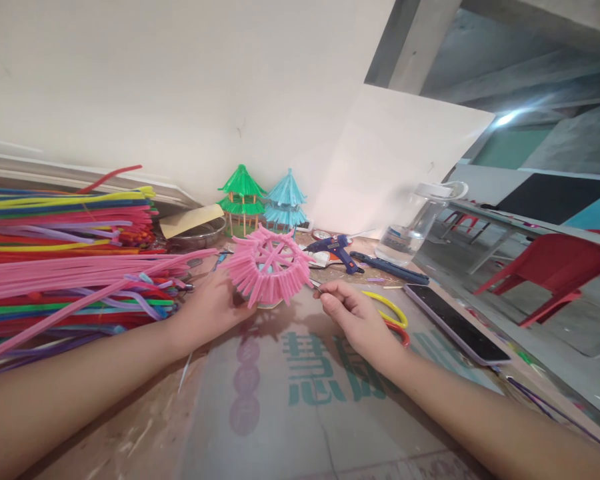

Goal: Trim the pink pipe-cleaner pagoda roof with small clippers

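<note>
A pink pavilion-style roof [270,267] made of pipe cleaners, with fringed strips around a ring and crossing spokes, is held up near the middle. My left hand [220,300] grips it from the left side and below; some fingers are hidden behind it. Close to the roof's right edge, my right hand [355,317] is closed in a pinch on a thin metal tool [317,287], whose tip points at the pink strips. Most of that tool is covered by my fingers, so its kind is unclear. Scissors with yellow and orange handles [397,310] show behind my right hand.
Bundled pipe cleaners [80,267] crowd the left side, near a metal bowl [200,233]. Green [241,193] and blue [286,200] model pavilions stand behind. A glue gun [340,252], dark-blue tool [390,268], water bottle [405,227] and phone [457,323] lie or stand rightward.
</note>
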The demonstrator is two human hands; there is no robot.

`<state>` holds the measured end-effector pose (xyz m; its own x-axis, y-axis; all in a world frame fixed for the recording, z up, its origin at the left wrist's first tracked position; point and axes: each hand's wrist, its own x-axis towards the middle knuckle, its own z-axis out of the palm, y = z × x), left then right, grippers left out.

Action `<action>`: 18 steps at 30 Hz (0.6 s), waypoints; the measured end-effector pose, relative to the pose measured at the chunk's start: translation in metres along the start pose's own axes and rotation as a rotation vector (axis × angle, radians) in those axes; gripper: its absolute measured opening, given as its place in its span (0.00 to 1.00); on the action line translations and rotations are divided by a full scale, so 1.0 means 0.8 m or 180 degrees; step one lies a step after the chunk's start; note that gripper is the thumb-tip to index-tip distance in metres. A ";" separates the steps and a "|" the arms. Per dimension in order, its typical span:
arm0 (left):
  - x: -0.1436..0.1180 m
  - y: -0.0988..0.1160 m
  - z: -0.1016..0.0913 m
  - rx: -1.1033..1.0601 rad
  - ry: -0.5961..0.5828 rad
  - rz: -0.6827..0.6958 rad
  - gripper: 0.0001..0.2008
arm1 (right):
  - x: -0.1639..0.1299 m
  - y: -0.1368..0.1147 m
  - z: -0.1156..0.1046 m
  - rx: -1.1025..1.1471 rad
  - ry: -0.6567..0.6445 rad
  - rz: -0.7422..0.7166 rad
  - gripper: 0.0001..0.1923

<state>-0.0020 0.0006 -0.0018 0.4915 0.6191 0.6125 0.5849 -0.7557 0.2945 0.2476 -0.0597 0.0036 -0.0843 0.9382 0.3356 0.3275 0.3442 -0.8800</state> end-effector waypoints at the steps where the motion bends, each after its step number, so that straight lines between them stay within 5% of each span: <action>1: 0.000 -0.001 0.001 0.0007 0.0005 -0.0011 0.11 | 0.000 0.001 0.000 0.0018 0.0003 0.0011 0.19; 18: 0.004 0.001 -0.001 0.0015 0.0129 0.0103 0.15 | 0.003 0.014 0.001 0.0460 -0.0247 0.0379 0.26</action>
<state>-0.0007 0.0018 0.0006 0.4837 0.5852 0.6509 0.5721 -0.7742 0.2708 0.2503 -0.0540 -0.0057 -0.1271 0.9706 0.2044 0.2016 0.2270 -0.9528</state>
